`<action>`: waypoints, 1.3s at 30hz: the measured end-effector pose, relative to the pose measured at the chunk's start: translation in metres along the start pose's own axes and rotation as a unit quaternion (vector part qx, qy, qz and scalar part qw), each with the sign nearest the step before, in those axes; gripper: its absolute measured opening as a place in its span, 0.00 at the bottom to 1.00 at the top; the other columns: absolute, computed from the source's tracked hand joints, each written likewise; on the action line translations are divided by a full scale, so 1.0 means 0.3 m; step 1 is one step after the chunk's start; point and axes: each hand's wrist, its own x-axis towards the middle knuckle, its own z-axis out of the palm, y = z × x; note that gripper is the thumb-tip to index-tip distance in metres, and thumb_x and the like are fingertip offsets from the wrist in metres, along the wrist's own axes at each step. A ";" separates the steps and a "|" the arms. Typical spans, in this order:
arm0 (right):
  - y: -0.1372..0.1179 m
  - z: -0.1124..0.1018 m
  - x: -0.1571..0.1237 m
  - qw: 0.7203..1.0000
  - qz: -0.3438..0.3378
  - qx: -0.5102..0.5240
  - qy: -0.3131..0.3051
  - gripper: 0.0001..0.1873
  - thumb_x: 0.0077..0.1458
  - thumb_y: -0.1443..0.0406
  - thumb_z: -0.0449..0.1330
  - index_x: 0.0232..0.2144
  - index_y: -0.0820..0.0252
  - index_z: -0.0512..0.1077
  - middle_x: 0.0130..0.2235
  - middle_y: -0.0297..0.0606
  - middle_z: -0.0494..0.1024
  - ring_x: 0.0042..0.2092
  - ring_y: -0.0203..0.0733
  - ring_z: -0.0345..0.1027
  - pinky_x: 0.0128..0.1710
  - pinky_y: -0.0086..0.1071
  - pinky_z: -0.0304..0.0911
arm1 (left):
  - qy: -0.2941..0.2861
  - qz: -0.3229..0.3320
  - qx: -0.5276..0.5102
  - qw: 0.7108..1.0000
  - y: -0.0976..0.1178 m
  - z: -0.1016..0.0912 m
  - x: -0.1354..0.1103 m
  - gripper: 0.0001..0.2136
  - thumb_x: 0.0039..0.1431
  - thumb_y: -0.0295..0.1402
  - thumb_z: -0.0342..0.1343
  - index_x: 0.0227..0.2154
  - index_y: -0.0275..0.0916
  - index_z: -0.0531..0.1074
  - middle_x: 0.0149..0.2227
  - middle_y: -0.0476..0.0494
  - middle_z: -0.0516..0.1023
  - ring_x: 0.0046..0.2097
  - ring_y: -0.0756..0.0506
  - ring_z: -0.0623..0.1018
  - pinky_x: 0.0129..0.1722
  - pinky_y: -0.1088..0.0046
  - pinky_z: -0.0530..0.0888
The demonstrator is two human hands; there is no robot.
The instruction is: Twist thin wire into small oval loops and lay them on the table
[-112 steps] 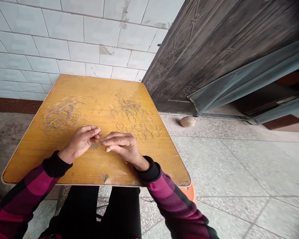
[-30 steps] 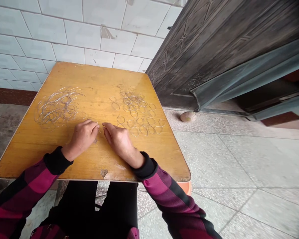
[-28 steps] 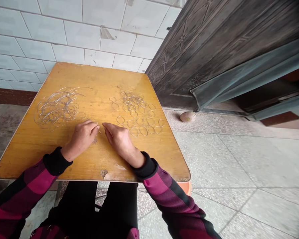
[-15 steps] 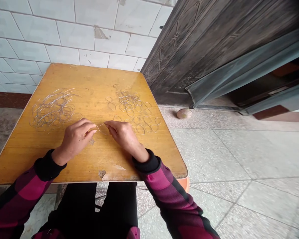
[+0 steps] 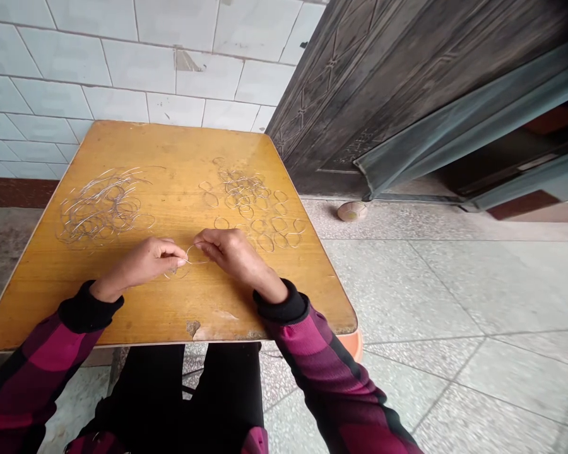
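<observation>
Left hand [image 5: 142, 261] sits curled, its thumb and fingertips [image 5: 180, 251] pinched together on one side of a thin silver wire loop [image 5: 192, 255]. Right hand [image 5: 231, 252] is curled about as far, and its fingertips [image 5: 199, 246] seem to grip the loop's other side, though the fingers hide exactly where the wire enters them. The loop spans the small gap between the hands, and a looser curve of wire [image 5: 173, 274] droops below the left hand's fingers, close to the tabletop. The step in hand looks like shaping this one piece of wire, and holding the bend calls for both pinches to stay firm.

Everything else sits around the yellow wooden tabletop [image 5: 52, 296]. On its left half lies a tangled heap of wire pieces [image 5: 99, 208]. On its right half is a cluster of overlapping wire rings [image 5: 243, 192], with separate oval loops [image 5: 279, 224] spread out nearest the right hand. Beyond the tabletop's far edge rises a white tiled wall [image 5: 118, 69]. Past its far right corner stands a dark embossed door [image 5: 360, 94], and a small rounded object [image 5: 351, 211] rests on the speckled floor [image 5: 454, 296].
</observation>
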 end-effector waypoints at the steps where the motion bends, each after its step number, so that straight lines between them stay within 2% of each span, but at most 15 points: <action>1: 0.003 -0.001 0.001 1.000 -0.009 0.001 -0.004 0.11 0.63 0.66 0.53 0.35 0.64 0.75 0.29 0.36 0.77 0.29 0.31 0.66 0.32 0.26 0.57 | -0.008 -0.015 -0.013 1.000 0.005 -0.002 0.000 0.08 0.55 0.33 0.54 0.28 0.37 0.77 0.28 0.47 0.77 0.31 0.49 0.74 0.31 0.74 0.68; 7: 0.013 -0.006 -0.002 0.998 -0.042 -0.029 -0.047 0.13 0.64 0.65 0.52 0.38 0.61 0.77 0.33 0.39 0.79 0.33 0.34 0.69 0.32 0.28 0.56 | -0.037 -0.074 -0.072 0.994 0.017 0.002 0.002 0.08 0.52 0.35 0.55 0.25 0.36 0.75 0.25 0.49 0.74 0.28 0.49 0.70 0.30 0.74 0.65; 17: -0.009 -0.014 -0.001 0.994 -0.065 -0.057 -0.073 0.14 0.65 0.65 0.52 0.37 0.59 0.78 0.33 0.39 0.78 0.32 0.34 0.68 0.31 0.29 0.56 | -0.020 -0.077 -0.108 0.991 0.023 0.014 0.006 0.08 0.48 0.34 0.57 0.20 0.37 0.74 0.21 0.49 0.72 0.25 0.50 0.67 0.26 0.74 0.62; 20: -0.012 -0.010 0.000 0.996 -0.064 -0.002 -0.058 0.12 0.64 0.65 0.53 0.39 0.60 0.77 0.35 0.39 0.78 0.34 0.34 0.70 0.35 0.29 0.60 | -0.011 -0.076 -0.107 0.991 0.015 0.022 0.006 0.07 0.48 0.34 0.57 0.20 0.37 0.75 0.20 0.50 0.71 0.24 0.51 0.66 0.25 0.74 0.61; 23: -0.004 -0.009 -0.003 0.991 -0.002 0.131 -0.027 0.11 0.61 0.63 0.58 0.43 0.62 0.76 0.32 0.36 0.78 0.31 0.32 0.71 0.35 0.28 0.64 | 0.018 -0.081 -0.119 0.989 0.005 0.027 0.006 0.08 0.48 0.35 0.57 0.20 0.38 0.75 0.20 0.50 0.71 0.24 0.51 0.65 0.26 0.73 0.61; 26: 0.015 -0.009 -0.003 0.946 0.092 0.309 -0.034 0.15 0.57 0.59 0.62 0.43 0.63 0.75 0.28 0.33 0.77 0.26 0.30 0.69 0.30 0.26 0.66 | 0.060 -0.086 -0.146 0.984 -0.004 0.028 0.006 0.08 0.48 0.37 0.58 0.21 0.37 0.75 0.22 0.50 0.71 0.26 0.50 0.66 0.28 0.73 0.61; 30: 0.039 -0.001 0.012 0.850 0.162 0.500 -0.040 0.15 0.48 0.58 0.68 0.36 0.63 0.77 0.29 0.33 0.78 0.25 0.28 0.70 0.24 0.22 0.66 | 0.095 -0.082 -0.195 0.973 -0.014 0.032 0.009 0.09 0.48 0.38 0.59 0.22 0.37 0.75 0.21 0.51 0.69 0.25 0.52 0.63 0.27 0.73 0.59; 35: 0.054 0.023 0.031 0.733 0.221 0.641 -0.059 0.15 0.43 0.62 0.72 0.33 0.65 0.78 0.29 0.33 0.81 0.24 0.25 0.71 0.23 0.16 0.68 | 0.102 -0.066 -0.252 0.960 -0.012 0.046 0.009 0.09 0.48 0.37 0.61 0.21 0.37 0.74 0.20 0.52 0.67 0.25 0.52 0.62 0.27 0.73 0.58; 39: 0.062 0.043 0.033 0.671 0.216 0.705 -0.076 0.14 0.42 0.66 0.73 0.33 0.67 0.78 0.27 0.33 0.81 0.25 0.25 0.73 0.25 0.14 0.70 | 0.108 -0.058 -0.273 0.954 -0.007 0.056 0.009 0.08 0.48 0.36 0.61 0.21 0.37 0.75 0.20 0.52 0.68 0.25 0.52 0.63 0.27 0.73 0.59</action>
